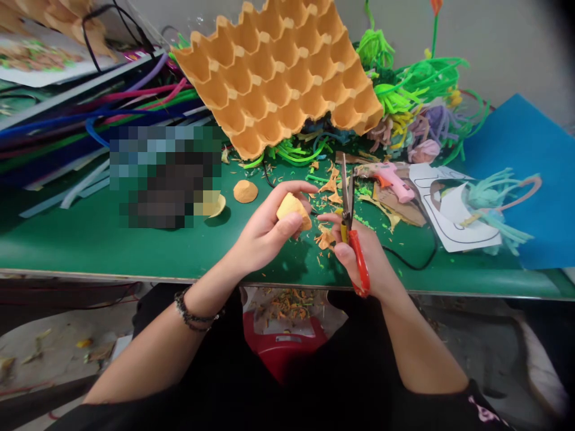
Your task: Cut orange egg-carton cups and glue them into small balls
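Note:
A cup cut from an orange-yellow egg tray (293, 211) is pinched between the thumb and fingers of my left hand (272, 224). My right hand (366, 254) grips a pair of scissors (348, 206) with red handles, blades pointing up and away from me. The blades look almost closed and stand apart from the cup. Beyond both hands leans the large egg tray (283, 72), with a ragged gap along its lower edge. Two more cut cups, a round one (245, 191) and a paler one (217, 205), lie on the green table to the left.
Paper scraps (332, 185) litter the green table (148, 254). A pink glue gun (393, 181) lies to the right, beside a white paper (462, 230) and a blue sheet (516, 173). Pipe cleaners (144, 96) fill the left back. A red bin (287, 347) stands below the edge.

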### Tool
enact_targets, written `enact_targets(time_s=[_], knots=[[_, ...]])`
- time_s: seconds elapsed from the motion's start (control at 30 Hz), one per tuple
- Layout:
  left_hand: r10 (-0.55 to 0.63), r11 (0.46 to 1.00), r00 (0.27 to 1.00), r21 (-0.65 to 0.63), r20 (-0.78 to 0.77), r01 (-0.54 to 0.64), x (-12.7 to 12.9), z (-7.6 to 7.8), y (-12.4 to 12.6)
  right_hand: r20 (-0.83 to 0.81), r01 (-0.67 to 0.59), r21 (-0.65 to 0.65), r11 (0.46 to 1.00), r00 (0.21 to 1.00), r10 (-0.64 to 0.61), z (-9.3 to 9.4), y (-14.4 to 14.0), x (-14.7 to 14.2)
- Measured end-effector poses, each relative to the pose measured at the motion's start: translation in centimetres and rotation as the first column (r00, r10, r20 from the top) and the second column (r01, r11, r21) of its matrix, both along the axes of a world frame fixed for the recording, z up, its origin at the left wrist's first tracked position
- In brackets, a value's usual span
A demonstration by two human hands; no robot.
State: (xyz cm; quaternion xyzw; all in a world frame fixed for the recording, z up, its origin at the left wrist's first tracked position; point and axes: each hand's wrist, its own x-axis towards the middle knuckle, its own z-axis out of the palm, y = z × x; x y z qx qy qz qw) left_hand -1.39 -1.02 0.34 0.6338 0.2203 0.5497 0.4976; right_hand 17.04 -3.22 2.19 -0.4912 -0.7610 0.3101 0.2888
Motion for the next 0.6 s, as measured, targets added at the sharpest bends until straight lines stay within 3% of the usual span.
enact_targets(time_s=[0.13, 0.33, 0.6], knots=[[-0.007, 1.0, 1.0, -0.029, -0.001, 0.007, -0.02, -0.11, -0.06, 0.011, -0.032, -0.042, 0.999, 0.999, 0.033, -0.09, 0.11, 0.01], [0.2, 0.972, 0.972, 0.149, -0.122, -0.181, -0.08, 0.17, 0.23, 0.116, -0.071, 0.014, 0.997, 0.991, 0.069, 0.01, 0.26, -0.12], [0.211, 0.977, 0.973, 0.05, -0.089, -0.207, -0.02, 0.24, 0.22, 0.209, -0.108, -0.002, 0.994, 0.972, 0.106, 0.26, 0.07, -0.53]])
